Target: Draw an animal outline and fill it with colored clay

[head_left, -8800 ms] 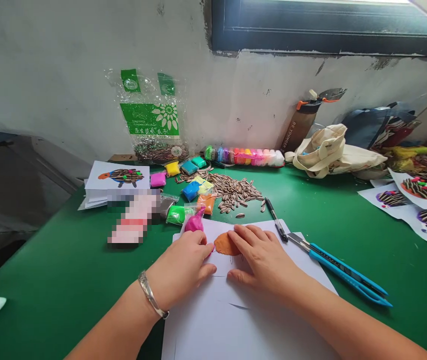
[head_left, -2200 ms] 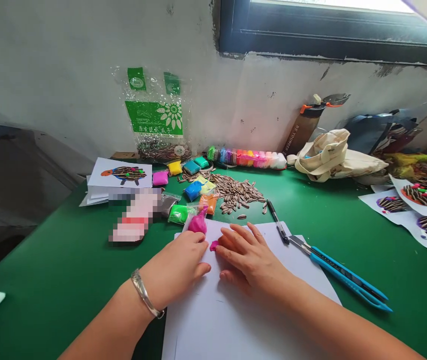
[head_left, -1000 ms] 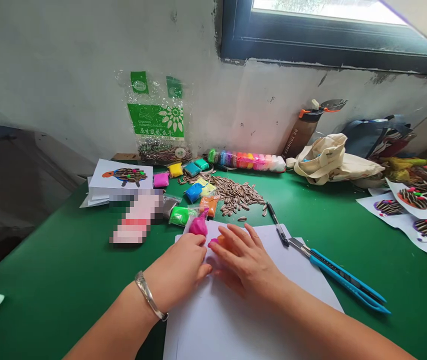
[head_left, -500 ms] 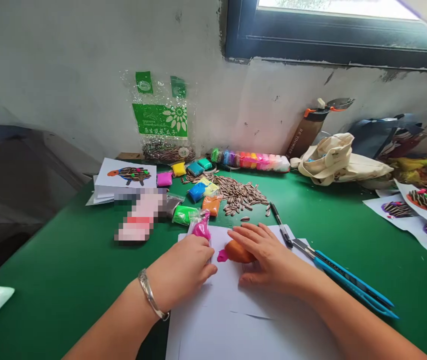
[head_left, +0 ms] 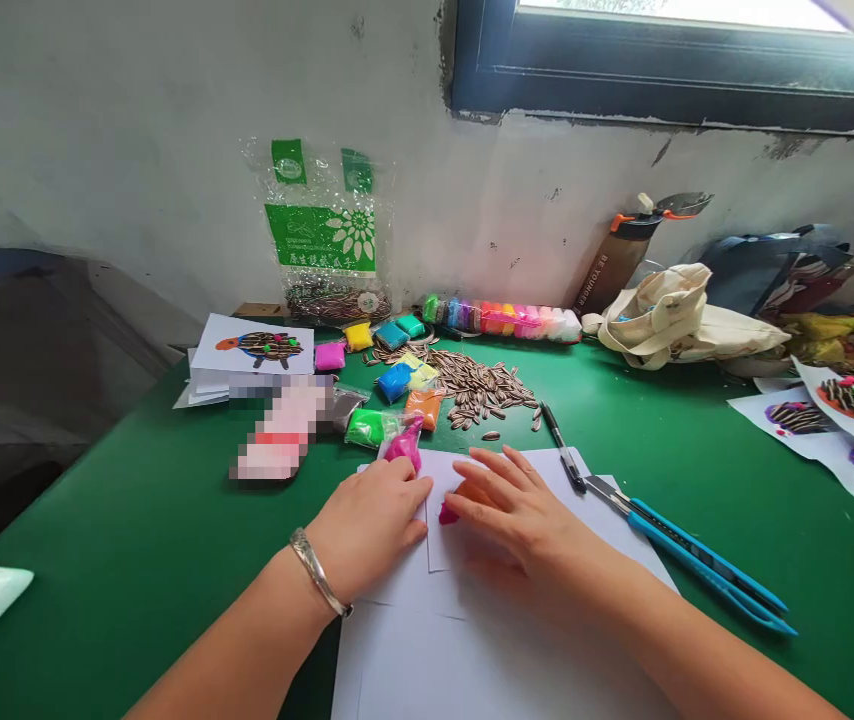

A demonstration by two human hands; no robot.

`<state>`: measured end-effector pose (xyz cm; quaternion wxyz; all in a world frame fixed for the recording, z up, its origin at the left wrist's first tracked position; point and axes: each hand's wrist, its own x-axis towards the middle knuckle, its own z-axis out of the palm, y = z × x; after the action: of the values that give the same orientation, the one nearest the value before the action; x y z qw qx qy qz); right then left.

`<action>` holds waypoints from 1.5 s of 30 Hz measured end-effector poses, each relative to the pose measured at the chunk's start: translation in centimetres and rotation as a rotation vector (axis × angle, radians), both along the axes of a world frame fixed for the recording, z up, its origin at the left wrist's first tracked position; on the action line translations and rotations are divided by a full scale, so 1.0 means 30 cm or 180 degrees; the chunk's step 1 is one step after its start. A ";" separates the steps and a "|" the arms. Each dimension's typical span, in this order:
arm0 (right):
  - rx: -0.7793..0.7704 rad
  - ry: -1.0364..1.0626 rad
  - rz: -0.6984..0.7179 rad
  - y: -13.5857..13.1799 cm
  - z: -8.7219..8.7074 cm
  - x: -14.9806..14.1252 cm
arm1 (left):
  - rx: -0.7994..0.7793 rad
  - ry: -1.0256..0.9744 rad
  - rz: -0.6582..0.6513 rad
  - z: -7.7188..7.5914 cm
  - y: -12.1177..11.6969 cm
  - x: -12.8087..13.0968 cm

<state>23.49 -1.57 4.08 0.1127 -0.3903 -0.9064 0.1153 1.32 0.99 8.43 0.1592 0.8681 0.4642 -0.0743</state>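
Note:
My right hand [head_left: 521, 515] reaches over a white paper sheet [head_left: 438, 550] with its fingers spread. Beneath it lies orange modelling clay [head_left: 474, 492], mostly hidden by the fingers. A small magenta clay piece [head_left: 448, 514] shows at the clay's left side. My left hand [head_left: 378, 510] rests at the left edge of that sheet, fingertips on the paper and thumb apart from the fingers. Right behind its knuckles is a clear bag of pink clay [head_left: 404, 448]. Larger white sheets [head_left: 397, 660] lie underneath.
Clay packets, such as a green one [head_left: 368, 428], sit beyond my hands beside loose sunflower seeds [head_left: 483, 385]. A pen [head_left: 562, 445] and a blue utility knife [head_left: 697, 555] with its blade out lie to the right. Turtle pictures [head_left: 254, 345] are stacked at the left.
My right hand has shifted slightly left and now covers more of the orange clay. My left hand has moved a little to the right and up.

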 end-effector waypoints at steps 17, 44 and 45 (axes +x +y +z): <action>-0.0020 -0.0117 0.0066 -0.015 -0.003 -0.051 | 0.0070 0.0025 -0.0038 -0.018 -0.007 -0.005; -0.0067 0.0021 0.0291 -0.006 0.018 -0.017 | 0.0090 0.0104 -0.0020 -0.006 -0.007 0.003; -0.0022 0.0063 0.0277 -0.005 0.014 -0.011 | 0.0091 0.0088 -0.0015 -0.005 -0.009 0.001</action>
<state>23.15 -1.72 4.49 0.1151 -0.3498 -0.9210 0.1271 1.36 0.73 8.29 0.1402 0.8703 0.4653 -0.0801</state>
